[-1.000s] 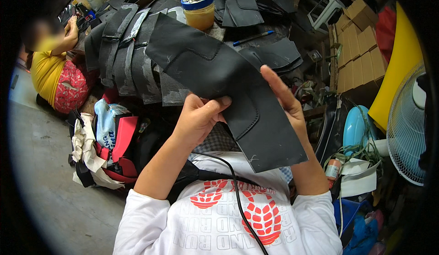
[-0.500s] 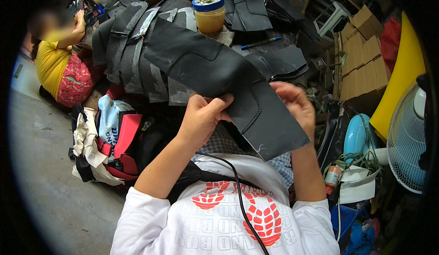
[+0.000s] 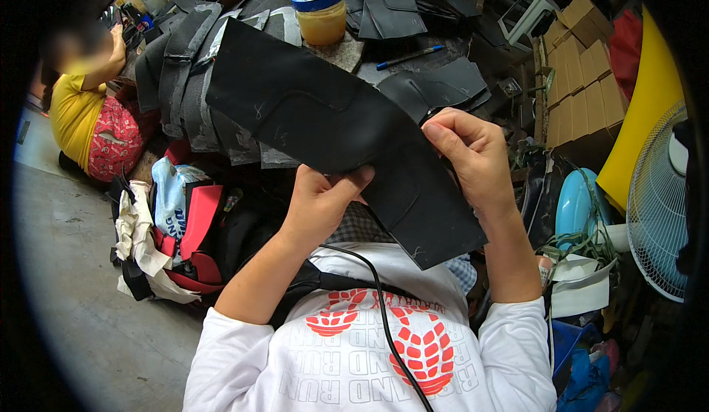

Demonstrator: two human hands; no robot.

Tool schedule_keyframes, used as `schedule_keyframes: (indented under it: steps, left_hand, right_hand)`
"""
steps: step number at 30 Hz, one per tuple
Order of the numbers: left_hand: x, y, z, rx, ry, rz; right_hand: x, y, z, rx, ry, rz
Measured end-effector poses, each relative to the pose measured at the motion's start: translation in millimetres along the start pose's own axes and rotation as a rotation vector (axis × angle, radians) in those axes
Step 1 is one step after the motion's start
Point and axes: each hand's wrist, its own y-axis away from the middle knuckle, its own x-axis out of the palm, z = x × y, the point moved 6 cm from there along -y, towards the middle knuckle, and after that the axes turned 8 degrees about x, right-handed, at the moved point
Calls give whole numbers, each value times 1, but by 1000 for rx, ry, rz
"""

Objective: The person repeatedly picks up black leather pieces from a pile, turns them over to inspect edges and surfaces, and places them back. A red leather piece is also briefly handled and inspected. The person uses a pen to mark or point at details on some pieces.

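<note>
left hand [image 3: 319,203] pinches black sheet [image 3: 347,120] (bent); right hand [image 3: 473,152] at its edge

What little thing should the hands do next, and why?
Maybe the right hand should slide a little toward the near end of the black piece, because pale thread-like bits show there, while the left hand holds the opposite edge, thumb on top.

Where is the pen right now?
In the head view, the pen lies in the upper part, slightly right of centre, between the blue-lidded jar on its left and the black pieces beyond the right hand.
</note>
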Motion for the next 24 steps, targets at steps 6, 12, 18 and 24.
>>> schedule_keyframes:
  steps: [6,12,18,24]
  left_hand:
    - [-1,2,0,13,18,47]
    - [1,3,0,-48,47,-15]
    - [1,4,-8,3,67,-49]
    - [16,-5,6,-75,128,-159]
  right_hand:
    - [17,8,-35,274,-660,176]
    - [53,21,-45,198,-1198,323]
    - [54,52,-77,363,-940,-41]
    - [41,61,-70,33,546,10]
